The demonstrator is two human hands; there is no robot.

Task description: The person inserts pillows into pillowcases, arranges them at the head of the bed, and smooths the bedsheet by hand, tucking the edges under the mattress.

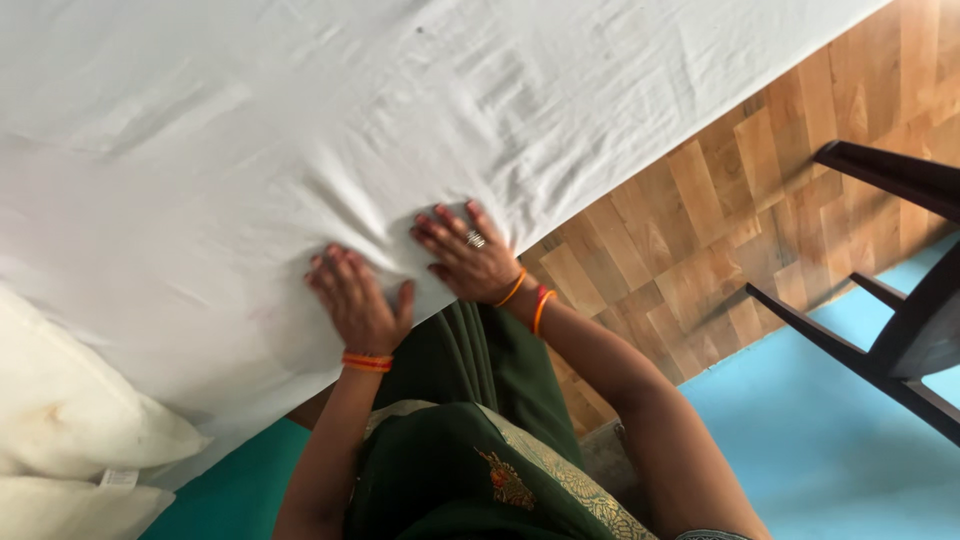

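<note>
Dark green cloth with gold embroidery (480, 460) hangs closest below, just under the white sheet (400, 110). Both hands lie flat on that sheet near its edge, fingers spread, gripping nothing: left hand (355, 300) and right hand (465, 255) side by side, with the sheet creased around them. 2 cream pillows (70, 440) sit on the sheet's left. Off the sheet's right, a dark wooden chair (890, 330) stands on the floor.
</note>
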